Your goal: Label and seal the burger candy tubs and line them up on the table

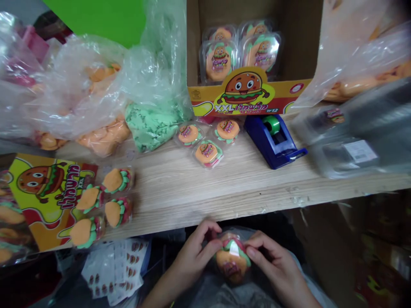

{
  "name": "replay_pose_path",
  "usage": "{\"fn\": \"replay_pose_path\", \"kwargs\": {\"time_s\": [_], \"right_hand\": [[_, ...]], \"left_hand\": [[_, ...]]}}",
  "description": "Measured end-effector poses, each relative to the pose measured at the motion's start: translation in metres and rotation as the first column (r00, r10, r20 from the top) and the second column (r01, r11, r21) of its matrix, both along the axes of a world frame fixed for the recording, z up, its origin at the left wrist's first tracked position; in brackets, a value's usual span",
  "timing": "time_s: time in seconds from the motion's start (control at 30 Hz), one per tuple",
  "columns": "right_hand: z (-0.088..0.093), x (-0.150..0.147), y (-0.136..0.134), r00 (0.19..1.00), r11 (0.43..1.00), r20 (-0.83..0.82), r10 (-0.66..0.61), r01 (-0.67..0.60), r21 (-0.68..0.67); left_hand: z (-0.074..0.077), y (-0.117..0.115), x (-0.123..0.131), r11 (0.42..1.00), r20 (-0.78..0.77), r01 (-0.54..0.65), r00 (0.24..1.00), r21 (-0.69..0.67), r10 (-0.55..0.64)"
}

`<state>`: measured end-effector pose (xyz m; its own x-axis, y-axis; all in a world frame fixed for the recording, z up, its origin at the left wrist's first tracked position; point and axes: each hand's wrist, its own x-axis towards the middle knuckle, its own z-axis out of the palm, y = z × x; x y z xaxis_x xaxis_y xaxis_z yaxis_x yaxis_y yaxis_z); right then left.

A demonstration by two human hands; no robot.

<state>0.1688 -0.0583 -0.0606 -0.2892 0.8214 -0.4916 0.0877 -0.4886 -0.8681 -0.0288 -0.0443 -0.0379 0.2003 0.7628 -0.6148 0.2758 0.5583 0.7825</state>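
In front of the table's edge, low in the view, both hands grip a clear plastic clamshell pack with a burger-shaped marshmallow candy (pixel 233 261) inside. My left hand (pixel 201 250) pinches the pack's upper left side between thumb and fingers. At the upper right side, my right hand (pixel 272 259) holds it the same way. Orange bun, green and red layers show through the plastic, with a blurred sticker on the lower part. Nearest on the table are three packed burger candies (pixel 207 153) with stickers.
A cardboard display box (pixel 257 97) holds several packs at the back. A blue tape dispenser (pixel 274 141) stands before it. Clear empty trays (pixel 343 158) lie right, bags of green pieces (pixel 154 124) and orange pieces (pixel 105 137) left. Another printed box (pixel 48 192), several packs and sticker sheets (pixel 117 269) are lower left.
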Motion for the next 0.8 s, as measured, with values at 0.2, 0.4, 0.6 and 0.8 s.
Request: {"fn": "replay_pose_path", "kwargs": {"time_s": [0.2, 0.4, 0.6, 0.8], "right_hand": [[0.000, 0.000, -0.001, 0.991, 0.989, -0.054, -0.125, 0.120, -0.083], [0.003, -0.006, 0.001, 0.990, 0.993, -0.112, -0.090, 0.081, -0.085], [0.014, -0.008, 0.017, 0.991, 0.995, -0.134, -0.019, 0.005, -0.101], [0.003, -0.004, 0.022, 0.962, 0.965, -0.138, -0.237, 0.217, -0.149]], "left_hand": [[0.000, -0.015, 0.004, 0.982, -0.026, -0.174, 0.985, -0.070, 0.173], [0.016, 0.011, -0.005, 0.994, -0.090, 0.101, 0.991, 0.041, -0.097], [0.022, 0.039, 0.000, 0.986, -0.113, 0.110, 0.989, 0.129, -0.096], [0.019, 0.028, 0.000, 0.975, -0.018, -0.215, 0.976, 0.062, 0.217]]}}
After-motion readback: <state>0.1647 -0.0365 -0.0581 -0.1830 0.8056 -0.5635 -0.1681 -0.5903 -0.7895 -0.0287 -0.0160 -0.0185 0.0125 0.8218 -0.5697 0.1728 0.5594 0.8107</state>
